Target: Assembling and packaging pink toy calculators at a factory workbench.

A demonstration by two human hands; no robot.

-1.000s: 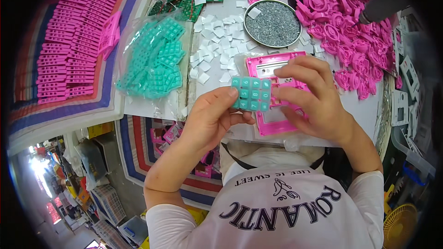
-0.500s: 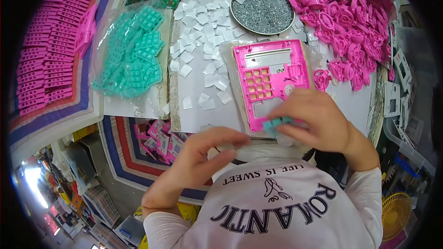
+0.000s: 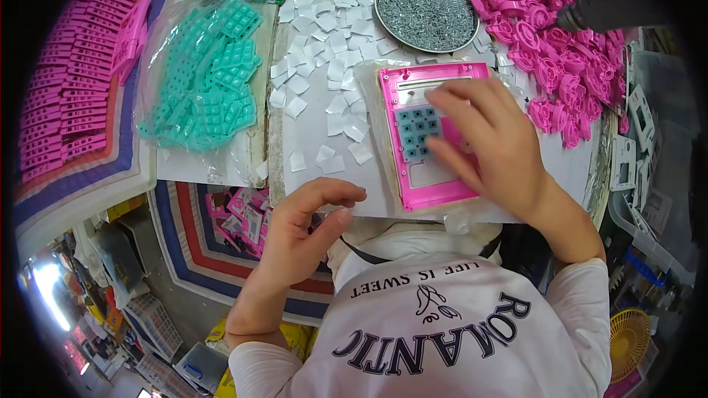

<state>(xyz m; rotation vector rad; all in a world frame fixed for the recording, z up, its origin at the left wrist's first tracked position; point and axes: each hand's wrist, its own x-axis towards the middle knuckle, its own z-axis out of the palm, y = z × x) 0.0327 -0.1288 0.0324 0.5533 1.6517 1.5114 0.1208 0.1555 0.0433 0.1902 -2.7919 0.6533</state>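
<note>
The teal rubber keypad [image 3: 419, 133], earlier held in both hands, now sat inside the pink calculator shell [image 3: 435, 136] on the table [image 3: 324, 177]. The right hand [image 3: 490, 144] pressed it flat-fingered; the left hand [image 3: 306, 232] had let go, its grip loosely apart.

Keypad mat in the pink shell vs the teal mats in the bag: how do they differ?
The keypad mat lies flat and alone, seated in the pink shell under the right hand; the bagged mats lie in a loose, tilted heap inside a clear plastic bag. The seated mat looks duller, grey-blue; the bagged mats look bright teal. The right hand partly covers the seated mat; no hand touches the bagged ones. Both show the same grid of raised keys.
</note>
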